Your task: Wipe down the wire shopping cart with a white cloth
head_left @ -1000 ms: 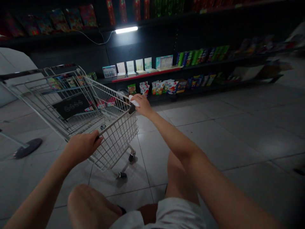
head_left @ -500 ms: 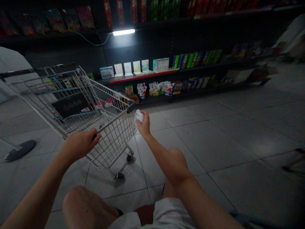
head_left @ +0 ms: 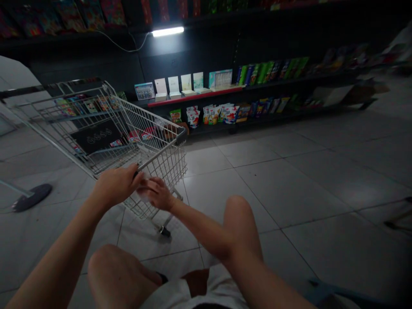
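Note:
A metal wire shopping cart stands in front of me, turned at an angle. My left hand is closed around the top rim of its near end. Close beside it, my right hand presses a crumpled white cloth or tissue against the cart's wire front, just under the rim. The fingers of my right hand are bent over the white wad, which is partly covered and slightly blurred. A dark sign panel hangs inside the cart.
Behind the cart runs a dark store shelf with boxed items, green and blue cans and snack bags. A lamp tube glows above. A round stand base sits on the tiled floor at left. My knees are below the cart.
My right hand has moved left and down with the white wad, from the cart's far front corner to beside my left hand. My left hand keeps its hold on the rim.

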